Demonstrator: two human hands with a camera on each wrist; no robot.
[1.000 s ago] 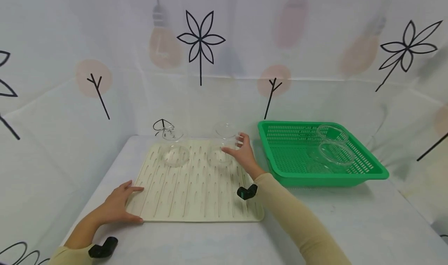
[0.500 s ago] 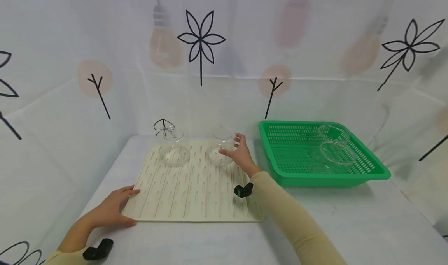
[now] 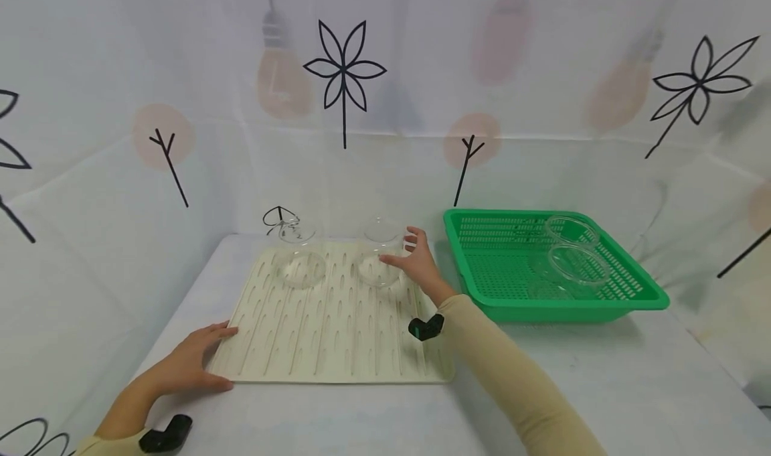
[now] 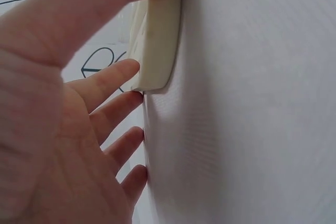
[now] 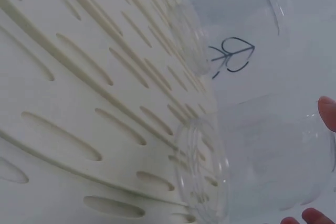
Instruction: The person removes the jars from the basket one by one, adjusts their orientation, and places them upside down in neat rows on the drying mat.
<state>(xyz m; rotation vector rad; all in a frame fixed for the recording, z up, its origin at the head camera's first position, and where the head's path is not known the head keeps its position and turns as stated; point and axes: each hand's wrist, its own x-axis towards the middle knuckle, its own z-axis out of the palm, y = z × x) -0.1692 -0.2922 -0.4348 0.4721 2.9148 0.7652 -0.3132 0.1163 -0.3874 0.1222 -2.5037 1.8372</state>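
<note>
Gripping a clear jar [image 3: 381,248] from its right side, a person's right hand [image 3: 418,263] has its thumb in front and its fingers curled behind; the jar stands on end, ridged rim down, towards the back of a cream grooved mat [image 3: 328,335]. A 2nd clear jar [image 3: 299,252] stands to its left, apart from it. The left hand [image 3: 183,362], fingers spread apart, touches the mat's near left corner. Right of the mat, a green basket [image 3: 566,303] contains clear ware [image 3: 579,265], its number of pieces hard to tell. Beneath is a white table [image 3: 337,419].
</note>
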